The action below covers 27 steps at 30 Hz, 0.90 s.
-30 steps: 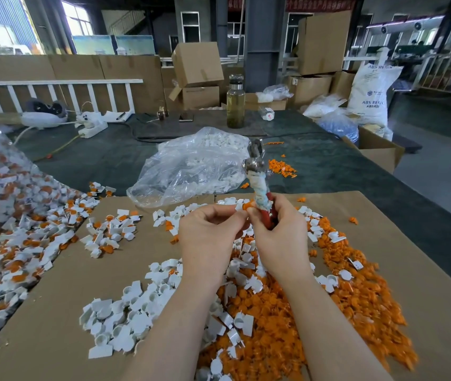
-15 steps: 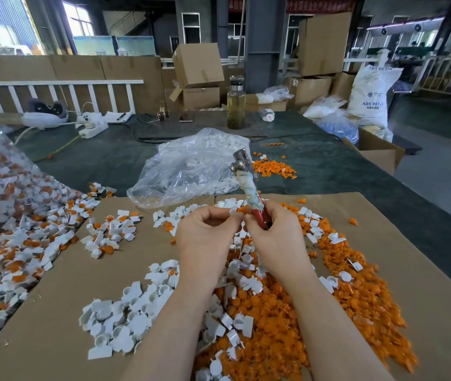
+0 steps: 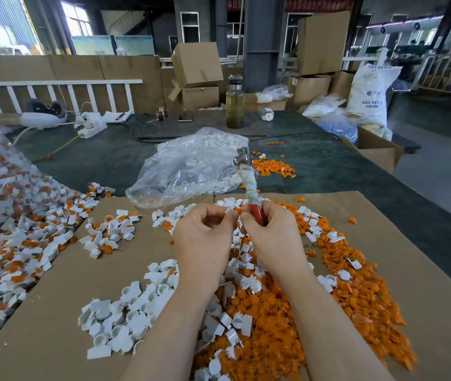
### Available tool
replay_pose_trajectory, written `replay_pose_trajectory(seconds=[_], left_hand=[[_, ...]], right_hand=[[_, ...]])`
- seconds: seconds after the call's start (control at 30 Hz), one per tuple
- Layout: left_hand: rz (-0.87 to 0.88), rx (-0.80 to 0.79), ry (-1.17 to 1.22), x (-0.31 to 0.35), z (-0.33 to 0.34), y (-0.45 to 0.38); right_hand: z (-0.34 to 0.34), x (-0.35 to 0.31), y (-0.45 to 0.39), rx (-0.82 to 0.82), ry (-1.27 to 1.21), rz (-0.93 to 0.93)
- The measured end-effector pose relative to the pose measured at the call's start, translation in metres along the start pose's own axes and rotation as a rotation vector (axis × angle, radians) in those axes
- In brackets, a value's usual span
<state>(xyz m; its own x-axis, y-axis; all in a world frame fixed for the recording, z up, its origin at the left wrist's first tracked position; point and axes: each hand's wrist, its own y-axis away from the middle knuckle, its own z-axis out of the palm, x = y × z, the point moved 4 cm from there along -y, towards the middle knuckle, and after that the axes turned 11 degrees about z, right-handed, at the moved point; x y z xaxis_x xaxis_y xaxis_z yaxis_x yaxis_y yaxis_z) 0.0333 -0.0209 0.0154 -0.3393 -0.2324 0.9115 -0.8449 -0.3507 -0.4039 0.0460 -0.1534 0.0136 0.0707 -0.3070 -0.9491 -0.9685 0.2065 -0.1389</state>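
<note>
While right hand [image 3: 271, 235] grips hammer [image 3: 247, 177], left hand [image 3: 202, 237] pinching small white piece [image 3: 229, 210], above orange pile [image 3: 356, 298].

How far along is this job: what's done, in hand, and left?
Done: a large heap of joined white-and-orange pieces lies at left. In hand: the left hand pinches a small part next to the right hand, which grips a hammer by its red handle. Left: many loose white parts and orange caps on the cardboard, plus a bag of white parts behind. Likely far from finished.
</note>
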Motion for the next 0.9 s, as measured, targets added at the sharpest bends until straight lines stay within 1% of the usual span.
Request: replay_pose_trajectory(seconds=[0.07,0.2,0.33,0.43,0.77,0.9], left_hand=[[0.0,-0.006,-0.001,0.0,0.0,0.0],[-0.037,-0.002,0.079,-0.001,-0.005,-0.005],[-0.062,0.033,0.212,-0.002,-0.012,-0.011],[-0.052,0.034,0.249,-0.004,-0.018,-0.014],[-0.011,-0.016,0.274,-0.005,-0.024,-0.022],[-0.004,-0.031,0.276,-0.004,-0.025,-0.022]], right_hand=[[0.0,-0.001,0.0,-0.026,-0.031,0.008],[-0.006,0.001,0.001,-0.181,-0.109,0.068],[-0.018,0.003,0.001,-0.367,0.015,0.094],[-0.022,0.005,0.003,-0.461,0.167,0.095],[-0.018,0.004,0.011,-0.608,0.247,0.133],[-0.015,0.006,0.01,-0.615,0.248,0.12]])
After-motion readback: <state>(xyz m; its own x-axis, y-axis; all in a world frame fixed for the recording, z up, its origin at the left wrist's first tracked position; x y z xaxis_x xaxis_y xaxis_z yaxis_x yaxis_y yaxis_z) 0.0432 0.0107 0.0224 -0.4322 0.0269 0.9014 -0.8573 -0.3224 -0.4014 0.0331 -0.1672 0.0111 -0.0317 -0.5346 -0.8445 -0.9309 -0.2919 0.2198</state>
